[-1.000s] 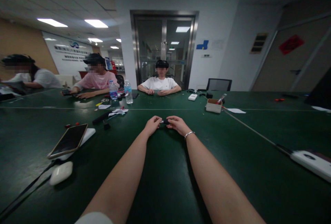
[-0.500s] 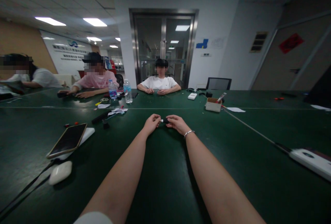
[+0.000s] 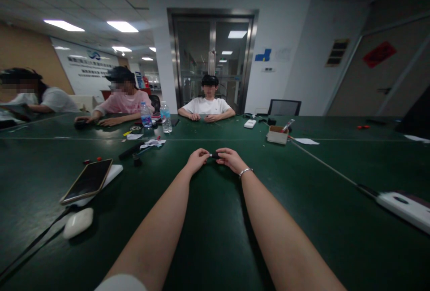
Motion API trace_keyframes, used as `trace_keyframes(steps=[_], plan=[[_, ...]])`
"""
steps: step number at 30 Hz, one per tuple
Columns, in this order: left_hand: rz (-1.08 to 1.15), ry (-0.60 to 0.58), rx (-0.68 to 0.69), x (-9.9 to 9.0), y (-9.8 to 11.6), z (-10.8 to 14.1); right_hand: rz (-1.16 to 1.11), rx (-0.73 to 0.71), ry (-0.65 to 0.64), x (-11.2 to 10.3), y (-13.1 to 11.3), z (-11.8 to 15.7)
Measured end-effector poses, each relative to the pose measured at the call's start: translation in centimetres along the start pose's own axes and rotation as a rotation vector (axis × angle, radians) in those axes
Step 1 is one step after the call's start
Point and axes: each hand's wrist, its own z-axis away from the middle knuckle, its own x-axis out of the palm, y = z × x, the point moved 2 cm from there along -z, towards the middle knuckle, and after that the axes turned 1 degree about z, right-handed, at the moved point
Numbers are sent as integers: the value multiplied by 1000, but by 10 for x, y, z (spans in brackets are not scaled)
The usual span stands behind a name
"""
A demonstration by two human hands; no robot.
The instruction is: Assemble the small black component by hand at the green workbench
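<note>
Worktop (image 3: pixel 215 228), one, long, dark green. Water bottles (image 3: pixel 166 121), two, upright, far side, to the person's left. Left hand (image 3: pixel 198 159), pinching the pale end of a small stick (image 3: pixel 216 156); right hand (image 3: pixel 231 158), fingers gripping its black end. Phone (image 3: pixel 88 181), one, lying flat, left. White case (image 3: pixel 78 223), rounded, near the phone. Said stick, between both hands; its exact kind I cannot make out.

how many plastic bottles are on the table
2. One plastic bottle stands by the person in pink; the other bottle stands just right of it. No more show, though others could be hidden.
</note>
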Motion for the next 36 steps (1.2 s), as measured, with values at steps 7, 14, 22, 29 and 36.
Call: trace_keyframes(steps=[7, 14, 22, 29, 36], plan=[[27, -28, 25, 1, 0, 0, -23, -11, -11, -1, 3, -3], [13, -39, -5, 2, 0, -1, -21, 4, 3, -1, 1, -2], [-5, -9, -1, 1, 1, 1, -23, 11, 3, -1, 2, -2], [23, -45, 12, 2, 5, 2, -17, 3, 7, -1, 2, -3], [-45, -84, 78, 0, -4, -3, -11, 14, 30, 0, 0, -1]])
